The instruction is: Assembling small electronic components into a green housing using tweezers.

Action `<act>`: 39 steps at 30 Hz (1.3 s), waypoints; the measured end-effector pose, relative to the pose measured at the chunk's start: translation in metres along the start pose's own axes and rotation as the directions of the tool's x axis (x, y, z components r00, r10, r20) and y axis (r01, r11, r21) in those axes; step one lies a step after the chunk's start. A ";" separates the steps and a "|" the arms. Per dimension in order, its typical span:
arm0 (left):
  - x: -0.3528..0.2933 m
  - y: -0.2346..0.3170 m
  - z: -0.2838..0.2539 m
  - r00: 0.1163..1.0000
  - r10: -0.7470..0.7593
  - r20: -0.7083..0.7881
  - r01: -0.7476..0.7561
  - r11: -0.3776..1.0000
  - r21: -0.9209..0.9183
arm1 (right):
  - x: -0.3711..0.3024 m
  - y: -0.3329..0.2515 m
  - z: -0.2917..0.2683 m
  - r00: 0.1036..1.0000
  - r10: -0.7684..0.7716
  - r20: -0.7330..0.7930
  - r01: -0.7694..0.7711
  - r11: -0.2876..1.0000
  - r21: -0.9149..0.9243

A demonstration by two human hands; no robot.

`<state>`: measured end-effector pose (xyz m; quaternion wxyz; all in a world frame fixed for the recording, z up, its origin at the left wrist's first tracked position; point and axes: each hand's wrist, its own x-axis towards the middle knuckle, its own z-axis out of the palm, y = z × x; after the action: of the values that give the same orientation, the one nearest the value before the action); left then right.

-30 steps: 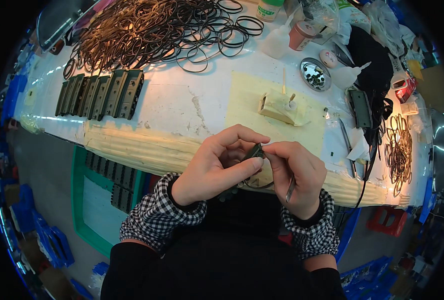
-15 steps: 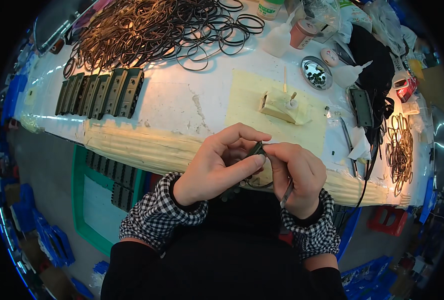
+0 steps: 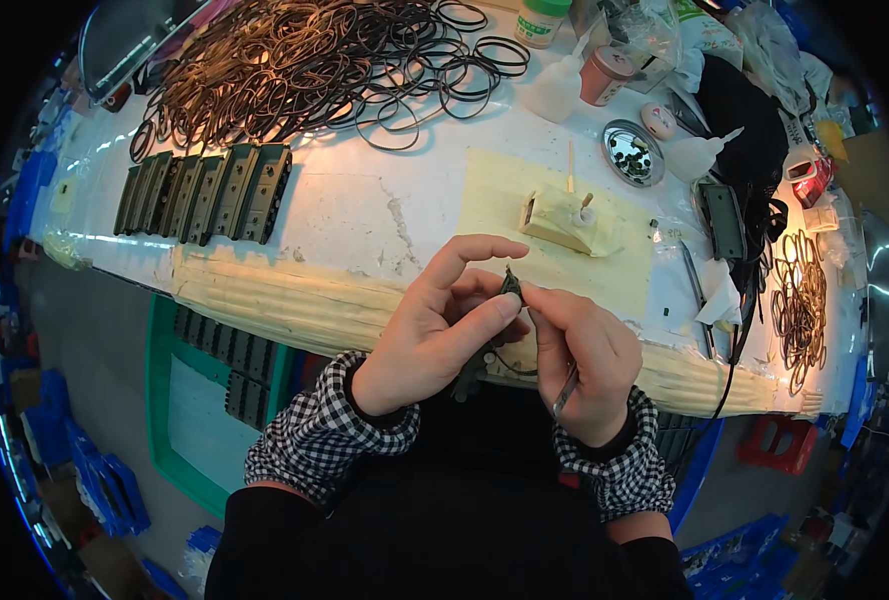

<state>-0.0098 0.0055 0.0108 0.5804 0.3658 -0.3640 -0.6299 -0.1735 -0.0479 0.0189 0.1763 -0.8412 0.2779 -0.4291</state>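
My left hand [image 3: 419, 335] is closed on a dark green part [image 3: 510, 285], thumb pressed on its near side and index finger lifted off it. The part's narrow tip points up; my fingers cover much of the rest. Beside it, my right hand [image 3: 594, 350] pinches at the part's right edge with thumb and index finger. A slim metal tool [image 3: 565, 388], maybe tweezers, is tucked in the right palm. Below the hands hangs a thin dark band [image 3: 516, 370], partly hidden. Ahead on a yellow sheet [image 3: 489, 195] sits a cream-coloured block [image 3: 564, 222] with small sticks standing in it.
Dark rubber-like rings [image 3: 294, 70] are heaped at the back left, above a row of green ridged pieces [image 3: 204, 195]. A metal dish [image 3: 632, 152] of small dark bits and tweezers [image 3: 697, 280] lie right. A green tray [image 3: 159, 400] stands below the padded table edge [image 3: 284, 300].
My left index finger has lifted away from the dark green part, which now stands more upright. My right hand has shifted slightly left and down. More dark green shows below the left hand.
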 end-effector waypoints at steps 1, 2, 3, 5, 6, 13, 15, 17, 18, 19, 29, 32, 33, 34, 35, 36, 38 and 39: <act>0.000 -0.001 -0.001 0.999 0.023 0.023 -0.024 0.999 0.025 | 0.000 -0.002 -0.001 1.000 0.005 0.006 -0.005 1.000 -0.009; 0.001 -0.005 -0.004 0.998 0.046 0.047 -0.048 0.998 0.050 | 0.001 -0.003 -0.002 1.000 0.010 0.012 -0.009 1.000 -0.017; 0.001 -0.007 -0.005 0.995 0.066 0.071 -0.072 0.995 0.074 | 0.000 -0.004 -0.002 1.000 0.009 0.019 -0.009 1.000 -0.017; 0.001 -0.008 -0.005 0.995 0.074 0.065 -0.076 0.997 0.031 | 0.000 -0.005 -0.003 0.999 0.009 0.033 -0.008 1.000 -0.016; 0.000 -0.008 -0.005 0.995 0.078 0.058 -0.079 0.997 0.009 | 0.000 -0.006 -0.003 0.999 0.009 0.031 -0.008 1.000 -0.016; 0.002 -0.011 -0.004 0.994 0.093 0.051 -0.096 0.994 0.055 | 0.000 -0.008 -0.007 0.996 -0.004 0.095 0.009 0.999 -0.053; 0.005 -0.009 -0.008 0.993 0.097 0.065 -0.102 0.992 0.071 | 0.003 -0.011 -0.010 0.988 0.019 0.153 -0.009 0.998 -0.065; 0.008 -0.006 -0.009 0.991 0.118 0.066 -0.124 0.987 0.103 | 0.005 -0.013 -0.013 0.971 0.069 0.227 -0.052 0.995 -0.081; 0.011 -0.004 -0.010 0.989 0.133 0.068 -0.140 0.983 0.122 | 0.005 -0.012 -0.011 0.978 0.057 0.199 -0.049 0.998 -0.043; 0.013 -0.003 -0.010 0.988 0.145 0.056 -0.151 0.981 0.119 | 0.003 -0.009 -0.009 0.984 0.045 0.170 -0.045 0.999 -0.004; 0.021 -0.001 -0.018 0.989 0.109 -0.095 -0.101 0.991 0.088 | 0.000 -0.025 -0.007 0.980 0.072 0.183 -0.084 0.995 0.057; 0.020 0.004 -0.021 0.992 0.038 -0.123 -0.036 0.999 0.022 | 0.004 -0.027 -0.005 0.954 0.266 0.138 -0.288 0.943 0.169; 0.018 0.006 -0.022 0.992 0.001 -0.129 -0.002 1.000 -0.011 | 0.003 -0.029 -0.005 0.941 0.298 0.159 -0.327 0.923 0.205; 0.018 0.005 -0.023 0.992 0.029 -0.122 -0.027 0.999 0.016 | 0.001 -0.031 -0.004 0.927 0.329 0.182 -0.366 0.899 0.240; 0.019 0.002 -0.022 0.992 0.056 -0.115 -0.052 0.998 0.043 | -0.001 -0.032 -0.004 0.911 0.357 0.207 -0.405 0.872 0.274; 0.020 -0.001 -0.021 0.992 0.080 -0.099 -0.074 0.995 0.067 | -0.003 -0.034 -0.001 0.940 0.260 0.221 -0.317 0.905 0.285; 0.020 -0.001 -0.021 0.992 0.074 -0.098 -0.067 0.995 0.074 | -0.006 -0.035 0.007 0.963 0.195 0.189 -0.238 0.941 0.243; 0.019 0.000 -0.021 0.992 0.074 -0.103 -0.066 0.995 0.078 | -0.008 -0.034 0.011 0.972 0.156 0.178 -0.194 0.955 0.224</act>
<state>0.0076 -0.0146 -0.0003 0.6067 0.4071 -0.3687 -0.5747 -0.1574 -0.0163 0.0258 0.3353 -0.8171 0.2829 -0.3741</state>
